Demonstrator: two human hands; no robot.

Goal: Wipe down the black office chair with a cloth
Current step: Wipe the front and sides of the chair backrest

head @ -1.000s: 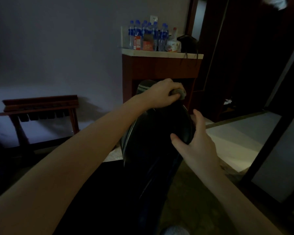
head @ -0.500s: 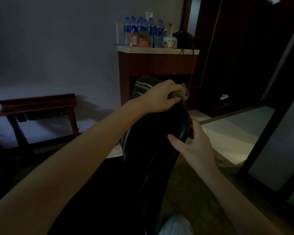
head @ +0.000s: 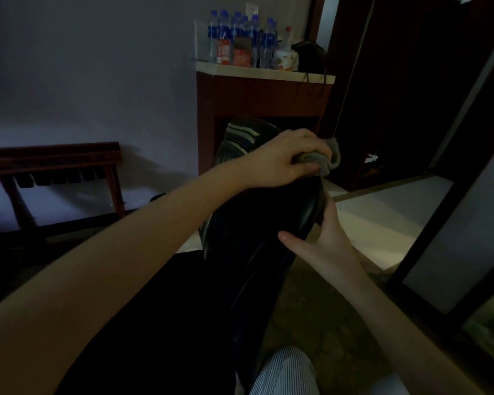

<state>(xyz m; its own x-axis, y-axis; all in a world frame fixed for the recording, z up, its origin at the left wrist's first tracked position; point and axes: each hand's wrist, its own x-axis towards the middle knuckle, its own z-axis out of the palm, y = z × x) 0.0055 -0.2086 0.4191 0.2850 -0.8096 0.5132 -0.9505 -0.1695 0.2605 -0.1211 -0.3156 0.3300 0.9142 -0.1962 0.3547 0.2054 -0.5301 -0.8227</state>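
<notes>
black office chair, cloth tight in left hand at top, right hand round side edge

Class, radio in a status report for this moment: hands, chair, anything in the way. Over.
Left hand grips cloth, pressed on chair top. Right hand holds chair's side edge, thumb in front. Nothing seen blocking the wipe.

My left hand grips the grey cloth against the top edge of the black chair. At six o'clock from the cloth, my right hand grips the chair's side edge. Water bottles stand on a cabinet at twelve o'clock.
</notes>
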